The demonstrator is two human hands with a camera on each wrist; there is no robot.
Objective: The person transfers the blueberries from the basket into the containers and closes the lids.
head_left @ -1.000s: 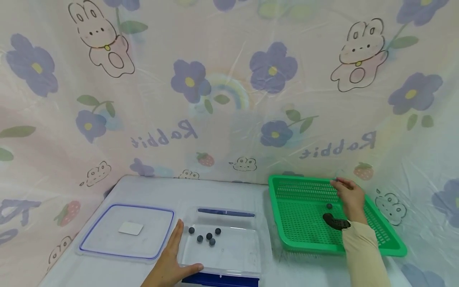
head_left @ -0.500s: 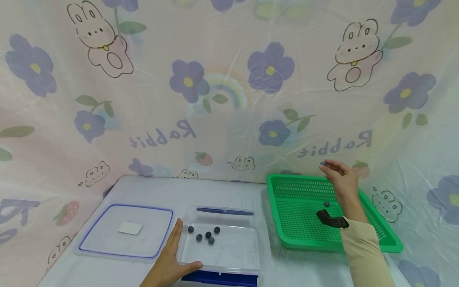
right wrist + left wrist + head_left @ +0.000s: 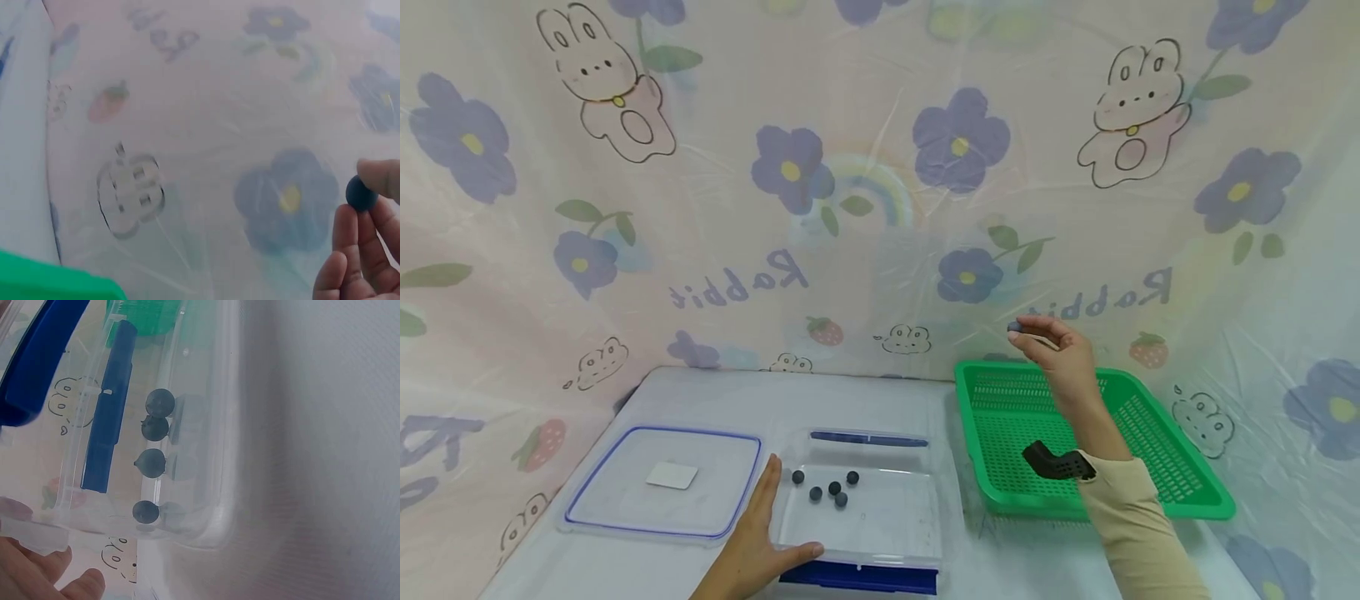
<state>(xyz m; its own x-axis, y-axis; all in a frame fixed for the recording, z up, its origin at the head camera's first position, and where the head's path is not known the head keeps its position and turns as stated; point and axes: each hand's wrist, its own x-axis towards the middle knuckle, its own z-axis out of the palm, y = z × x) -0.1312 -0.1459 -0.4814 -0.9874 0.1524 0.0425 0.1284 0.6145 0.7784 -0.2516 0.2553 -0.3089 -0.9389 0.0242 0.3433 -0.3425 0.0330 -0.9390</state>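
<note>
My right hand (image 3: pixel 1071 371) pinches a dark blueberry (image 3: pixel 1014 327) between thumb and fingertips, raised above the back left part of the green basket (image 3: pixel 992 498). The same blueberry (image 3: pixel 361 194) shows clearly in the right wrist view. My left hand (image 3: pixel 751 533) rests against the near left corner of a clear plastic box (image 3: pixel 895 521), fingers straight along its side and thumb at its front edge. Several blueberries (image 3: pixel 835 488) lie on the box's floor, towards its left. Through the box wall, the left wrist view shows blueberries (image 3: pixel 150 463), one with a pointed tip.
A clear lid (image 3: pixel 625 504) with a blue seal lies left of the box, with a small white card (image 3: pixel 672 476) on it. Blue clasps (image 3: pixel 868 577) fold out from the box's sides. Behind the table hangs a printed curtain (image 3: pixel 865 267).
With its blueberry, my right hand has risen from the basket's back right and moved left. It now hides the basket's loose blueberry. My left hand stays at the box.
</note>
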